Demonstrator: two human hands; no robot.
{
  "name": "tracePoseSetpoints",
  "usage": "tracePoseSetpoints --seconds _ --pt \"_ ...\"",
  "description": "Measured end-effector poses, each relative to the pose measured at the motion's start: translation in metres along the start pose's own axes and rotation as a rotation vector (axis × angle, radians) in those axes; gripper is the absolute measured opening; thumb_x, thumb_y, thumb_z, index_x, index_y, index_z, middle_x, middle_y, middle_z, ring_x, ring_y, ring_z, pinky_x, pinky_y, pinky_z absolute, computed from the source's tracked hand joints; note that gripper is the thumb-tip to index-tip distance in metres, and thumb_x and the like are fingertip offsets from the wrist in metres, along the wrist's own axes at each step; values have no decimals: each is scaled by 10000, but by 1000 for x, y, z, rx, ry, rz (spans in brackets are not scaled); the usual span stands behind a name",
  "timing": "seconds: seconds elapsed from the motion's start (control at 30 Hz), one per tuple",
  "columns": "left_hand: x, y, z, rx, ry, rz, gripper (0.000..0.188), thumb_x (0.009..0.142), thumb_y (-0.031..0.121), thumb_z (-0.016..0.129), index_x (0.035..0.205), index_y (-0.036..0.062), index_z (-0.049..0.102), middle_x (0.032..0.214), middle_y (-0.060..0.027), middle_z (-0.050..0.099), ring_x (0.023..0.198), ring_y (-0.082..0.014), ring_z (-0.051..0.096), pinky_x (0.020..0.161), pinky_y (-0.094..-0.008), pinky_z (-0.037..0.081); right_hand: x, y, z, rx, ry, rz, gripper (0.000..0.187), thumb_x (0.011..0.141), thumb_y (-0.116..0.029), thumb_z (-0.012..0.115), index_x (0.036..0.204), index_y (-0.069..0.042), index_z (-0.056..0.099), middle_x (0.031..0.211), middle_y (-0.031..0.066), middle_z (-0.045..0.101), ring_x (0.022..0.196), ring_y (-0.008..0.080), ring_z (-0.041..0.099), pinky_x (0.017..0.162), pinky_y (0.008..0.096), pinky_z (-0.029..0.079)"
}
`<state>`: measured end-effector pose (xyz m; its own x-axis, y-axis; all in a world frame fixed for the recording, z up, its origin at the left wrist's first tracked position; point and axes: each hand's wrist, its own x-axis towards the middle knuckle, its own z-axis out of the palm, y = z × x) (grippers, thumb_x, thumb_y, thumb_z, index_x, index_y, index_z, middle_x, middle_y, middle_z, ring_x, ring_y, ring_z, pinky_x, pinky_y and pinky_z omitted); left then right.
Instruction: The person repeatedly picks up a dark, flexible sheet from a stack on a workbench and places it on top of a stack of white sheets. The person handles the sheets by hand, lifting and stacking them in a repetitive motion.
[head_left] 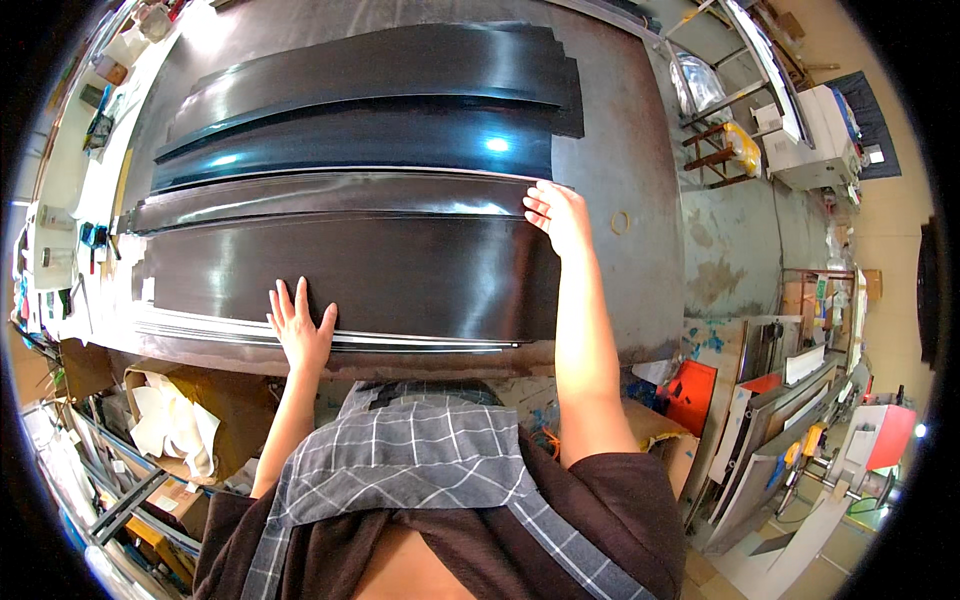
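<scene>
Along the near edge of the wide metal surface (pixel 640 280), pale sheet edges (pixel 215 328) show as a thin stack under a broad dark sheet (pixel 420 275), which lies flat before the person. The left hand (pixel 306 338) rests on the sheet's near part, its grip spread wide and holding nothing; a flat palm with even, light pressure should keep the sheet from sliding without marking its glossy face. Farther up, the right hand (pixel 563 215) reaches to the right end of a narrow dark strip (pixel 370 195), its fingers loosely bent; whether that grip pinches the edge cannot be told. Steadying such a long piece from well-separated points seems sound, and fingertips are best kept off any sharp corner. To the right of that hand, a yellowish ring (pixel 621 222) lies loose, apart from the sheets. Just beyond the strip, a blue-tinged sheet (pixel 380 140) and then farther dark sheets (pixel 400 65) overlap unevenly, so anything pushed away from the body could catch their edges. Past the right side stand a small stool (pixel 708 155) bearing a yellow bag (pixel 742 150), and a white machine (pixel 812 140).
</scene>
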<state>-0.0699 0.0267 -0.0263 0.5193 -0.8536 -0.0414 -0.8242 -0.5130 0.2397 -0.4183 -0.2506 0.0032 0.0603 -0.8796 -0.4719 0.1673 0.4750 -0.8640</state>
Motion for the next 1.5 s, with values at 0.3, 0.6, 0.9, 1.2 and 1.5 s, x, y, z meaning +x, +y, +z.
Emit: tracePoseSetpoints --seconds 0.3,0.6,0.9,1.2,1.5 --pt "3 7 -2 -26 24 -24 695 812 397 665 1410 156 404 1521 -183 232 1418 -379 165 1126 -569 133 -44 -22 34 -1089 26 -574 222 804 -161 668 935 18 661 773 185 655 695 297 658 662 380 505" --pt "26 39 2 -1828 -106 -454 549 939 419 552 1335 49 462 1332 -72 521 1190 -225 503 1014 -361 379 -177 17 10 -821 -192 -721 157 786 -20 634 936 26 625 995 147 647 934 230 624 794 335 498" --pt "78 -33 4 -2663 85 -421 432 846 211 648 1231 49 540 1232 -147 590 1154 -308 554 980 -463 442 -169 47 -107 -1531 522 -321 565 732 73 589 1275 -29 472 1208 205 562 1159 348 515 991 440 394" --pt "90 -81 -70 -2012 101 -346 473 869 48 601 1330 129 525 1019 6 610 920 -134 604 844 -330 507 -114 69 151 -847 -369 -535 529 737 -183 764 1201 -6 581 1155 171 635 1081 261 608 949 361 454" --pt "80 -185 -74 -613 426 -457 267 842 285 683 943 38 666 998 -56 632 954 -232 613 840 -355 490 -83 139 299 -1031 -832 -93 129 788 -112 686 814 8 647 674 -6 603 615 56 518 550 244 410"
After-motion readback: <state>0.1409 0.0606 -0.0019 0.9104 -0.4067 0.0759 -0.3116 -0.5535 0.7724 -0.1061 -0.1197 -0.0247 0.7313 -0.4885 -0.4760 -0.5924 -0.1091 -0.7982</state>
